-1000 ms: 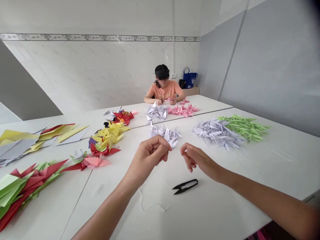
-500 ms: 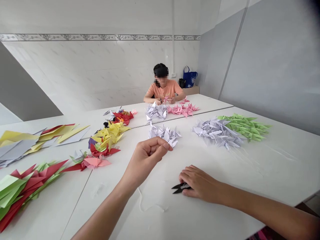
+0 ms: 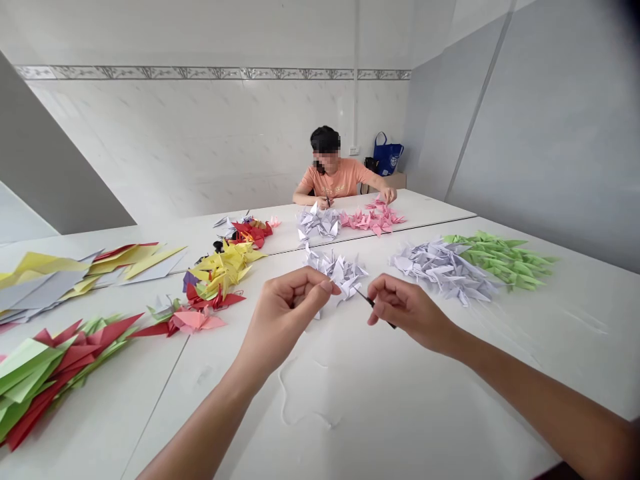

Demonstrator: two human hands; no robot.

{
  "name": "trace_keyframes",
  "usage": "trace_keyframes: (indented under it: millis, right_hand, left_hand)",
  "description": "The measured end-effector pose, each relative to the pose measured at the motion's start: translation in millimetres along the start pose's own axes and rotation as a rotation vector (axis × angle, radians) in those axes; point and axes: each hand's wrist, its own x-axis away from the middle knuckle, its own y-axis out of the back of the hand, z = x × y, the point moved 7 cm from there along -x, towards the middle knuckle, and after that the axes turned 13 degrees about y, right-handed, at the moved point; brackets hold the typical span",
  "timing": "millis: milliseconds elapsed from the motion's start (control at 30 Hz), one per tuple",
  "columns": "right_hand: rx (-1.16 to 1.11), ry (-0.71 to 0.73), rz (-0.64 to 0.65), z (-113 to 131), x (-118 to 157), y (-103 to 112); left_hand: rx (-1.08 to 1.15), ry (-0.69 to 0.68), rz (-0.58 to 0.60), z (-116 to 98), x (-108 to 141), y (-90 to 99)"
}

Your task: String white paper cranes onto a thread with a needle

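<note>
The thing to watch here was the little pair of black thread snips (image 3: 376, 308) sitting in the right hand (image 3: 411, 309), with the blade tips poking out past the fingers toward the left hand (image 3: 284, 319). Snips like that weigh next to nothing and they're stiff, but they're slim and kinda slippery, so I'd say you want to take them by the handle end, not up near the points. The right grip was curled closed around them, with the handle tucked under the fingers, though most of the tool was hidden, so I can't say exactly how it sat. The left grip was pressed together too, thumb and forefinger pinched up tight with the fingertips (image 3: 327, 287) aimed at the blades; if there was a thread in there, it's too fine to make out. Both forearms came in from the bottom corners, wrists lifted off the tabletop (image 3: 415, 417), hands hovering with just a small gap between them. Right behind them sat a heap of white paper cranes (image 3: 336, 272), and from the camera's angle it looked almost like it was touching the left fingers. Those would be feather light and easy to crush, so pinch a crane by the body if anything. A loose white thread (image 3: 286, 393) lay curled on the tabletop below the left wrist. Across the way, another person (image 3: 330, 177) was working beside a spread of pink cranes (image 3: 373, 220).
</note>
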Motion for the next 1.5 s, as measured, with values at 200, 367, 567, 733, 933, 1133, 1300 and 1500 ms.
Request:
trace_keyframes:
  millis: [200, 367, 567, 733, 933, 1133, 1300, 1500]
  right_hand:
    - [-0.104, 0.167, -0.01, 41, -27, -24]
    - [-0.091, 0.174, 0.0, 40, -33, -29]
    - [-0.102, 0.156, 0.0, 37, -33, -22]
    - [-0.096, 0.126, 0.037, 34, -31, -22]
    - [-0.094, 0.139, 0.029, 38, -31, -23]
    - [-0.116, 0.14, 0.044, 39, -30, -24]
    - [-0.128, 0.14, 0.052, 36, -29, -24]
    - [-0.137, 0.123, 0.051, 32, -30, -23]
  left_hand:
    - [-0.03, -0.047, -0.065, -5, 6, 5.8]
    - [-0.052, -0.107, -0.109, -10, 9, 9.4]
    - [-0.061, -0.158, -0.172, -15, 10, 14.0]
    - [-0.076, -0.171, -0.196, -15, 12, 15.6]
    - [-0.119, -0.172, -0.174, -14, 12, 8.9]
    - [-0.165, -0.157, -0.152, -12, 11, 5.8]
    - [-0.138, -0.131, -0.178, -14, 13, 5.5]
    - [-0.139, -0.113, -0.188, -15, 13, 7.5]
